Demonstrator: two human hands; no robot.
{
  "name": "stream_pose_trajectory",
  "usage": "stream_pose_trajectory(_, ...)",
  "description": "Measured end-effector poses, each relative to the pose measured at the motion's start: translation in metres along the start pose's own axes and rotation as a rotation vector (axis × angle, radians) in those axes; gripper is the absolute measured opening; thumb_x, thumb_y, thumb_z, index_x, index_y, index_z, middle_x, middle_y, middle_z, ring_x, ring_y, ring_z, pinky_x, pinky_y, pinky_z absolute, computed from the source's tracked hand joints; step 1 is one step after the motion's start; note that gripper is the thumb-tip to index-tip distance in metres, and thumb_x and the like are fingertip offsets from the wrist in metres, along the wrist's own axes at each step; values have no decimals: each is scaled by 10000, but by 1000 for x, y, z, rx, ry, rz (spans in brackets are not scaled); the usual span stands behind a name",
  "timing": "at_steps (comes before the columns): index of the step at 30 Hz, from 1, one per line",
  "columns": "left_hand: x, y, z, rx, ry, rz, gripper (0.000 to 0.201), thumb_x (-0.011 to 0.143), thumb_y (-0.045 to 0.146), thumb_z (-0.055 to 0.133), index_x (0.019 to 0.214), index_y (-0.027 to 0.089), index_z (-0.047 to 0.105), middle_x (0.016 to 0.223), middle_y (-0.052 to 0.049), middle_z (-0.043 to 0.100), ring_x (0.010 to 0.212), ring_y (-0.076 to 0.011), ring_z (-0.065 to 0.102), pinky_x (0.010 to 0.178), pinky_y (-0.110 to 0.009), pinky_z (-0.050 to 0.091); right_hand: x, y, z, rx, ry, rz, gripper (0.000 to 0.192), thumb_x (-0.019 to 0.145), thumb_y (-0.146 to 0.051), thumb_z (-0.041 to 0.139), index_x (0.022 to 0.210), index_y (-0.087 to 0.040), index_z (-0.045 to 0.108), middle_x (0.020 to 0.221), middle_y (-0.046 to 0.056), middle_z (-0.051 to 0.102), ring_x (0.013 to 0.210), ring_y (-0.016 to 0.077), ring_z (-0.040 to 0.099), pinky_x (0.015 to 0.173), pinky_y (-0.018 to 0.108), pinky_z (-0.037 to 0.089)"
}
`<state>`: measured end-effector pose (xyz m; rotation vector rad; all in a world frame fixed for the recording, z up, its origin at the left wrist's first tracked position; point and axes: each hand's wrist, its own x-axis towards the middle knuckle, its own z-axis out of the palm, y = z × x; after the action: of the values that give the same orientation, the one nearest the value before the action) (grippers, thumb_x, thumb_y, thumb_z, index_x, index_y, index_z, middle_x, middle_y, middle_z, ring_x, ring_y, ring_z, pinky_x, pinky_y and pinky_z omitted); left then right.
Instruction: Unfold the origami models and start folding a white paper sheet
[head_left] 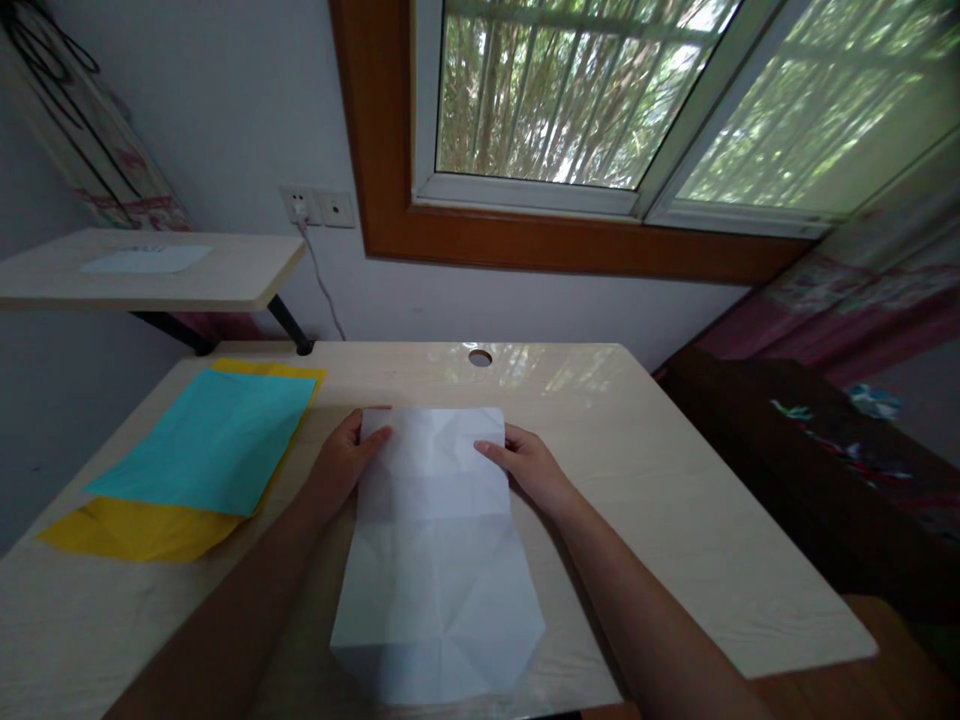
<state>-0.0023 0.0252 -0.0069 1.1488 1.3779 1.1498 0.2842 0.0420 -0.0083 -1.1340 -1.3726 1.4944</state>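
A pale wooden desk (675, 520) stands under a wood-framed window (600, 100) with green growth behind its bars; a white wall carries a double socket (319, 207) with a cable hanging from it, and a second, narrower tabletop (225, 275) juts in from the left, bearing a pale sheet of its own.

On the desk, a creased white sheet of paper (439, 550) lies in the middle, its long axis running from the near edge straight away toward the far edge with the cable hole (480, 357). Its near corners look folded in, so the near end tapers to a blunt point at the near edge.

Both hands sit at the far end of the sheet, one on each long side. The left hand (345, 465) rests at the left far corner with its thumb laid over the paper's edge and the other fingers curled beneath or beside it; whether it pinches the sheet I cannot tell. The right hand (529, 465) mirrors it at the right edge, fingers stretched flat and close together, tips pressing on the paper. The two are about equally near; the sheet spans the gap between them.

Toward the left edge of the desk, well apart from the hands, a turquoise sheet (214, 440) lies on top of a yellow sheet (135, 530). On the right, a dark piece of furniture (810, 470) stands beside the desk.
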Motion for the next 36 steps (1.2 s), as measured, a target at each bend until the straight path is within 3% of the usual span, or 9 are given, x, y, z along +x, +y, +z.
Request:
stream_pose_trajectory(4, 3, -2, -5, 152, 103, 29, 336, 806, 507, 713, 902, 188, 669, 803, -19, 687, 700, -185, 608, 603, -255, 435, 2, 2, 1, -79, 42, -19, 337, 762, -492, 767, 924, -196, 758, 883, 33, 734, 743, 211, 610, 659, 303, 441)
stream_pose_trajectory(8, 4, -3, -9, 257, 185, 109, 302, 839, 487, 684, 773, 193, 657, 740, -5, 650, 697, -177, 566, 617, -256, 392, 6, 8, 0, -185, 158, -68, 318, 799, -517, 713, 742, -210, 655, 675, -17, 601, 617, 158, 487, 557, 270, 342)
stream_pose_trajectory(14, 5, -4, -10, 250, 197, 118, 334, 845, 516, 670, 745, 198, 669, 692, 6, 611, 657, -167, 518, 595, -259, 355, 6, 13, -5, -400, 256, -166, 417, 892, -539, 580, 637, -218, 503, 605, -34, 440, 607, 141, 397, 553, 269, 285)
stream_pose_trajectory(20, 6, -1, -10, 109, 137, 66, 321, 829, 510, 678, 754, 198, 670, 696, 10, 614, 650, -163, 528, 599, -253, 381, 6, 13, -5, -406, 261, -186, 430, 910, -536, 548, 633, -221, 450, 613, -35, 405, 618, 142, 389, 572, 270, 284)
stream_pose_trajectory(23, 7, -1, -11, 126, 163, 69, 323, 810, 512, 699, 763, 192, 695, 701, 1, 639, 656, -169, 549, 608, -257, 397, 7, 13, -5, -393, 257, -186, 434, 909, -542, 550, 634, -221, 452, 613, -36, 405, 613, 141, 386, 569, 270, 281)
stream_pose_trajectory(31, 13, -9, -9, -80, 180, 99, 383, 776, 496, 745, 981, 181, 674, 988, -61, 710, 886, -212, 670, 806, -324, 547, 9, 14, -10, -418, 344, -199, 427, 906, -547, 552, 640, -224, 471, 604, -38, 414, 613, 145, 392, 566, 272, 284)
stream_pose_trajectory(36, 8, -4, -4, 121, 230, 289, 293, 865, 382, 662, 1098, 203, 659, 1185, -93, 664, 1136, -240, 623, 1021, -377, 485, 10, 14, -13, -462, 405, -231, 404, 931, -520, 528, 664, -218, 513, 611, -37, 437, 622, 145, 416, 576, 274, 288)
